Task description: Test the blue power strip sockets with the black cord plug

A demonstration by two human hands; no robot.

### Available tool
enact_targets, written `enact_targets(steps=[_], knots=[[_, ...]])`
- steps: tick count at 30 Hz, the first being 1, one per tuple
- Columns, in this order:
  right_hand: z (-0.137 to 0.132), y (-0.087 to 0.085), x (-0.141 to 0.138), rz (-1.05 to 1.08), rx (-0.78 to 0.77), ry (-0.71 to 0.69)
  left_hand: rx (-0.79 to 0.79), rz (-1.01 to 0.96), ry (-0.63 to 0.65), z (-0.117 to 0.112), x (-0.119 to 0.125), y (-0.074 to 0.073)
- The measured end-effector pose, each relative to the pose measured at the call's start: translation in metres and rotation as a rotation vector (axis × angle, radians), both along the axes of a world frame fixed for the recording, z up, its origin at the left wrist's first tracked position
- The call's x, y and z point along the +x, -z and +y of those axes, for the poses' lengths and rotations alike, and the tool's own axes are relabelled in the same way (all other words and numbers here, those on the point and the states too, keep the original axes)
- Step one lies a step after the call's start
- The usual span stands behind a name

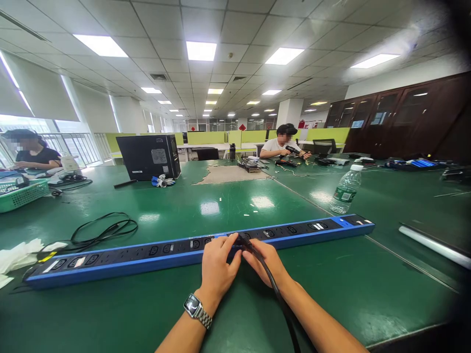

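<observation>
The person is working with both hands at the middle of a long blue power strip [176, 259], which is lying crosswise on the green tabletop [128, 314], running from near the left edge toward the right side, well in from the near edge. The right hand [268, 260] is holding a thick black cable [274, 284] between thumb and fingers; the cable is trailing over the tabletop's near edge side, out of view. The left hand [219, 262] is curling narrowly, its fingertips gathering beside the cable's head — whether it is gripping that head or only bracing the strip, I cannot tell, since the fingers are hiding the contact. The step in hand is, by my judgement, bringing the cable's end to bear on the strip's row of sockets; whether anything is seating there is not showing. From here the work is probably calling for a straight, square hold on the head, with the strip being kept from sliding on the smooth surface. Toward the tabletop's left edge, a thin black cord [118, 226] is lying looped behind the strip, and a clear bottle [345, 193] is standing just beyond the strip's right end — near enough to be worth minding.
</observation>
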State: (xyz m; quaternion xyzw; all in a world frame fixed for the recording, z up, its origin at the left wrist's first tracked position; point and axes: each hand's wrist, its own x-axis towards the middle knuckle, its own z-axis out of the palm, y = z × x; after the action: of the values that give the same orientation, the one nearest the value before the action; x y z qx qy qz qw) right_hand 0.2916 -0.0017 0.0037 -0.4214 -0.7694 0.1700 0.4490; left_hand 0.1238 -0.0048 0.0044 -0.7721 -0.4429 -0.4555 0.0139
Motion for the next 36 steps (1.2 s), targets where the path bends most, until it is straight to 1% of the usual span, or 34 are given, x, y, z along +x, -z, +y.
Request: enact_targets(steps=[3, 5, 9, 12, 14, 20, 24, 26, 28, 32, 34, 36], knots=[[-0.001, 0.001, -0.001, -0.075, 0.097, -0.024, -0.001, 0.007, -0.044, 0.001, -0.001, 0.0], [-0.002, 0.0, -0.001, -0.072, 0.185, -0.05, -0.013, 0.026, -0.051, 0.0, -0.002, 0.0], [-0.004, -0.003, 0.0, -0.028, 0.337, -0.099, -0.037, 0.088, 0.018, -0.004, 0.0, -0.003], [-0.006, -0.004, 0.0, -0.017, 0.363, -0.142, -0.061, 0.088, 0.058, -0.005, 0.001, -0.004], [-0.006, -0.003, -0.001, -0.009, 0.377, -0.164, -0.07, 0.076, 0.049, -0.005, 0.001, -0.004], [-0.005, 0.0, -0.002, 0.025, 0.406, -0.184, -0.074, 0.017, -0.082, -0.001, -0.001, -0.003], [-0.003, 0.003, 0.0, 0.037, 0.347, -0.152, -0.036, -0.011, -0.163, 0.003, -0.007, -0.003], [-0.003, 0.003, 0.001, 0.023, 0.286, -0.131, -0.014, -0.047, -0.169, 0.008, -0.014, -0.004], [-0.002, 0.004, 0.001, 0.008, 0.234, -0.102, 0.02, -0.121, -0.206, 0.014, -0.025, -0.007], [0.0, 0.006, 0.003, 0.003, 0.168, -0.043, 0.084, -0.347, -0.409, 0.025, -0.057, -0.016], [0.001, 0.007, 0.004, 0.009, 0.146, -0.025, 0.025, -0.475, -0.505, 0.027, -0.076, -0.018], [0.002, 0.009, 0.004, 0.021, 0.125, -0.015, -0.105, -0.488, -0.545, 0.025, -0.095, -0.017]])
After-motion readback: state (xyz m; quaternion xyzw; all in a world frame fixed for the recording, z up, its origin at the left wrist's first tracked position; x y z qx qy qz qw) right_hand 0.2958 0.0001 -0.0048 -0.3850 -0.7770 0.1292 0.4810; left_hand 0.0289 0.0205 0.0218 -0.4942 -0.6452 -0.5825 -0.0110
